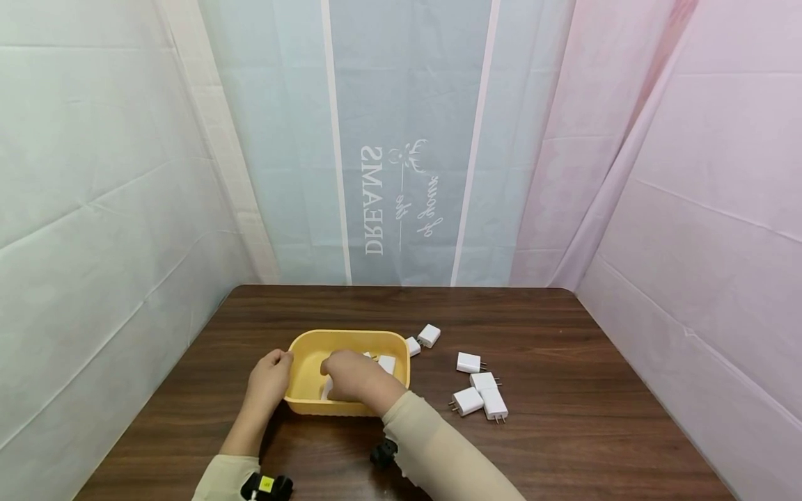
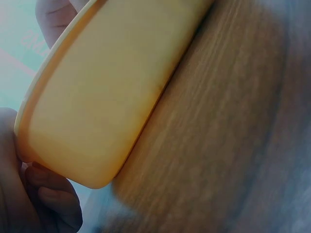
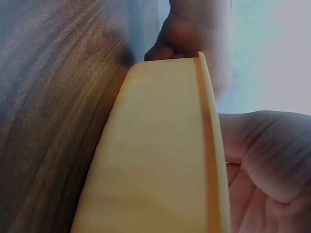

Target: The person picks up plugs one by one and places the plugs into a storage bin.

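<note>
A yellow plastic bin [image 1: 347,338] sits on the table. My left hand [image 1: 271,376] grips its left rim, with curled fingers [image 2: 53,199] under the lip in the left wrist view. Reaching over the near wall, my right hand [image 1: 356,376] is inside the bin. A white charger plug [image 1: 326,387] shows at the edge of that hand; its fingertips are hidden, so whether they pinch the plug is unclear. Another white charger plug [image 1: 386,364] lies in the bin to the right of the hand. The bin's outer wall [image 3: 150,141] blocks the right wrist view of the inside.
Just right of the bin lie two white chargers [image 1: 429,336]. Further right is a loose group of several more chargers [image 1: 467,401], some touching, with metal prongs showing. The dark wooden table [image 1: 564,390] is bordered by hanging cloth [image 1: 401,104] at the back and sides.
</note>
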{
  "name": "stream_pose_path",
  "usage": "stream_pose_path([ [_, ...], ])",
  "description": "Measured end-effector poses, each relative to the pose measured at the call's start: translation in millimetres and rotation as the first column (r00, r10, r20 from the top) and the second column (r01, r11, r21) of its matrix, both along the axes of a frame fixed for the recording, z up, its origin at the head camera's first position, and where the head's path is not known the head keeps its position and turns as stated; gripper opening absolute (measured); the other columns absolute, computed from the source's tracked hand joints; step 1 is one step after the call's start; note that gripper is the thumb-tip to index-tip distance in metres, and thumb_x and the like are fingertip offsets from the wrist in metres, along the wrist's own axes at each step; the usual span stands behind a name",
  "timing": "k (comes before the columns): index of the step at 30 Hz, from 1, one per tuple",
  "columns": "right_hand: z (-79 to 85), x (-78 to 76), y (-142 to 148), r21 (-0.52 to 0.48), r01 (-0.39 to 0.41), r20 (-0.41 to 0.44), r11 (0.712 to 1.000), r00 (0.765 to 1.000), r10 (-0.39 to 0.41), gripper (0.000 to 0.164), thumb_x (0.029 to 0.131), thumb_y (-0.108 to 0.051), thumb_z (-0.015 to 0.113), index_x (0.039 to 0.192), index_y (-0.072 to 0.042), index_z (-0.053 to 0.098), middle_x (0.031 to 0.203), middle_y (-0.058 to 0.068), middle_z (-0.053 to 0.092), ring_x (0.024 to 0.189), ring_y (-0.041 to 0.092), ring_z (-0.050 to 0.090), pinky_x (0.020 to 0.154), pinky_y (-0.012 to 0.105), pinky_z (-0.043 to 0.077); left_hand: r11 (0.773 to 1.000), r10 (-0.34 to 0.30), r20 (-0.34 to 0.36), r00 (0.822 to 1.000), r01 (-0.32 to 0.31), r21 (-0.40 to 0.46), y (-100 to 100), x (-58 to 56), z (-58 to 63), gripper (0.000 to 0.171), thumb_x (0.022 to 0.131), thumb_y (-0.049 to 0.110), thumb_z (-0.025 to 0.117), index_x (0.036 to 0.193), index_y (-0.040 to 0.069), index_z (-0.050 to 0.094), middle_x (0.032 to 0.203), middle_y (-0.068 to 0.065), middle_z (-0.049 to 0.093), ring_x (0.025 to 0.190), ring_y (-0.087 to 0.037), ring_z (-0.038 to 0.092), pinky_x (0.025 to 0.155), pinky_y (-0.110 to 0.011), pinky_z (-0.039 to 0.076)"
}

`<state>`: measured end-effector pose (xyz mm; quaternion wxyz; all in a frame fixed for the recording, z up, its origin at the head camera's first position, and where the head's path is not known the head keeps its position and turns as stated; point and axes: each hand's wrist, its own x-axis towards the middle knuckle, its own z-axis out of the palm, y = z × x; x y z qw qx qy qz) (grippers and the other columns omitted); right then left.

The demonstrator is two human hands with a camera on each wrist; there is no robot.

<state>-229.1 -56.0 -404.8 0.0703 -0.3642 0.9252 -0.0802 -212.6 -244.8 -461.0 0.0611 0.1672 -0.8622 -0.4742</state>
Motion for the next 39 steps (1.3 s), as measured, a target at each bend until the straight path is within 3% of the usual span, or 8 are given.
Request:
stream_pose_path([
  [4, 4.2, 2.8, 4.9, -0.031, -0.009, -0.016, 0.999, 1.000, 0.008, 0.022, 0.078, -0.015, 0.074, 0.100, -0.019, 0.071, 0.091, -0.007, 0.061, 0.075, 0.006, 0.052, 0.062, 0.024, 0.045, 1.000, 0.002, -0.001, 1.000, -0.002, 0.003, 0.5, -0.5, 0.9, 0.041, 0.101, 0.040, 0.040, 0.091, 0.005, 0.058, 0.072, -0.007, 0.053, 0.063, -0.020, 0.052, 0.058, -0.031, 0.042],
  [8, 5.2, 4.5, 10.3, -0.039, -0.008, -0.031, 0.999, 0.999, 0.007, 0.022, 0.077, -0.014, 0.074, 0.098, -0.018, 0.071, 0.089, -0.007, 0.059, 0.071, 0.007, 0.048, 0.057, 0.024, 0.041, 1.000, 0.005, -0.004, 1.000, -0.005, 0.005, 0.3, -1.1, 0.7, 0.041, 0.101, 0.040, 0.040, 0.091, 0.005, 0.058, 0.072, -0.007, 0.053, 0.063, -0.020, 0.053, 0.058, -0.031, 0.042],
  [15, 6.1, 5.7, 20.7, -0.032, -0.009, -0.045, 0.999, 0.999, 0.008, 0.026, 0.079, -0.016, 0.073, 0.105, -0.018, 0.071, 0.096, -0.006, 0.061, 0.076, 0.005, 0.051, 0.060, 0.023, 0.042, 1.000, 0.001, 0.008, 1.000, -0.001, 0.012, 0.0, -0.4, 0.5, 0.042, 0.101, 0.042, 0.039, 0.090, 0.006, 0.058, 0.071, -0.007, 0.052, 0.063, -0.020, 0.052, 0.057, -0.031, 0.042],
  [23, 10.3, 9.5, 29.9, -0.030, -0.061, -0.133, 0.998, 0.989, 0.057, 0.018, 0.080, -0.016, 0.072, 0.098, -0.015, 0.070, 0.089, -0.004, 0.059, 0.072, 0.006, 0.050, 0.060, 0.022, 0.042, 1.000, 0.005, 0.012, 1.000, -0.005, 0.008, 0.5, 0.4, 1.6, 0.041, 0.101, 0.042, 0.039, 0.090, 0.006, 0.057, 0.072, -0.007, 0.051, 0.064, -0.020, 0.052, 0.058, -0.031, 0.042],
  [39, 14.7, 12.8, 50.8, -0.003, -0.046, -0.172, 0.999, 0.984, 0.044, 0.036, 0.082, -0.026, 0.075, 0.116, -0.016, 0.068, 0.108, -0.002, 0.063, 0.097, 0.010, 0.061, 0.077, 0.023, 0.050, 1.000, -0.005, 0.017, 1.000, 0.005, -0.003, -0.6, 0.4, 0.8, 0.042, 0.101, 0.042, 0.039, 0.090, 0.006, 0.057, 0.073, -0.007, 0.052, 0.065, -0.020, 0.052, 0.058, -0.031, 0.042],
])
